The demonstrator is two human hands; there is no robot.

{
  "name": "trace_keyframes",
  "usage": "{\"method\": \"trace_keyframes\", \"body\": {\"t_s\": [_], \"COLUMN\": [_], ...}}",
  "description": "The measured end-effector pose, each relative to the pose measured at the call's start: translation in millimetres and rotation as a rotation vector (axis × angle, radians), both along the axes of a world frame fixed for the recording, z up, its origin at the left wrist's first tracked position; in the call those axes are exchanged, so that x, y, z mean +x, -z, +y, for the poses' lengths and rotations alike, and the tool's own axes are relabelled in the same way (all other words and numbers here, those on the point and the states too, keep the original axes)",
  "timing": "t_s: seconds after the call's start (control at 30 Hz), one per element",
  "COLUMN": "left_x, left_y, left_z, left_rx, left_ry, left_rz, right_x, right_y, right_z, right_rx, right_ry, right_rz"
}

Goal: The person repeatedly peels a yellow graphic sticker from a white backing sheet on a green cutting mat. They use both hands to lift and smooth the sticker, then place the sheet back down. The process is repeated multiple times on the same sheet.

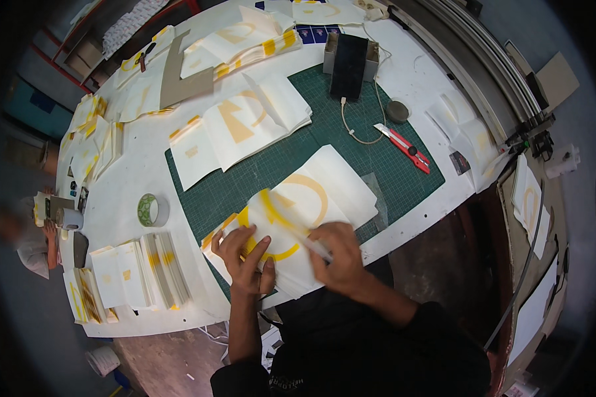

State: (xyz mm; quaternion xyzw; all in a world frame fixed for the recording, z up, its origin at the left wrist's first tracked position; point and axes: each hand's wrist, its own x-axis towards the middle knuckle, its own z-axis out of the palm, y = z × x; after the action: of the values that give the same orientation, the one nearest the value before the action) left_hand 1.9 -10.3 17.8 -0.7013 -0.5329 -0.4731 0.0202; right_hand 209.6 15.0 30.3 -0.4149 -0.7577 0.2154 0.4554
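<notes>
L hand (247, 259) flat w/ fingers spread on the yellow-print sheet (291, 212), R hand (334, 255) fingers curled pressing a small tool, can't tell what, on green mat (404, 178).

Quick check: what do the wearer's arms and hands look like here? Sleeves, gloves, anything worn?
Both hands bare: no gloves, and no rings or watch visible on the left hand or right hand. Left forearm is uncovered up to a dark sleeve near the elbow; right forearm bare to a black sleeve. Black top with small pale lettering near the frame's lower edge.

Bare green mat (258, 178) lies open between sheet stacks; tape roll (152, 210) blocks leftward.
</notes>
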Motion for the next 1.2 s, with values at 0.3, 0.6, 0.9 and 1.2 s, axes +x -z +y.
{"method": "trace_keyframes", "body": {"t_s": [0.3,0.6,0.9,1.2], "left_x": [-5,-5,-9,-2], "left_y": [-5,-7,2,-9], "left_z": [-2,-3,-4,-5], "left_rx": [-0.092,-0.079,-0.079,-0.119], "left_ry": [0.065,0.073,0.065,0.046], "left_rz": [0.109,0.043,0.049,0.137], "right_x": [53,42,17,10], "right_y": [1,-3,19,-21], "right_z": [38,22,16,-5], "right_rx": [0.047,0.121,-0.118,-0.049], "right_ry": [0.453,0.198,0.243,-0.157], "right_rz": [-0.266,-0.298,-0.116,0.125]}}
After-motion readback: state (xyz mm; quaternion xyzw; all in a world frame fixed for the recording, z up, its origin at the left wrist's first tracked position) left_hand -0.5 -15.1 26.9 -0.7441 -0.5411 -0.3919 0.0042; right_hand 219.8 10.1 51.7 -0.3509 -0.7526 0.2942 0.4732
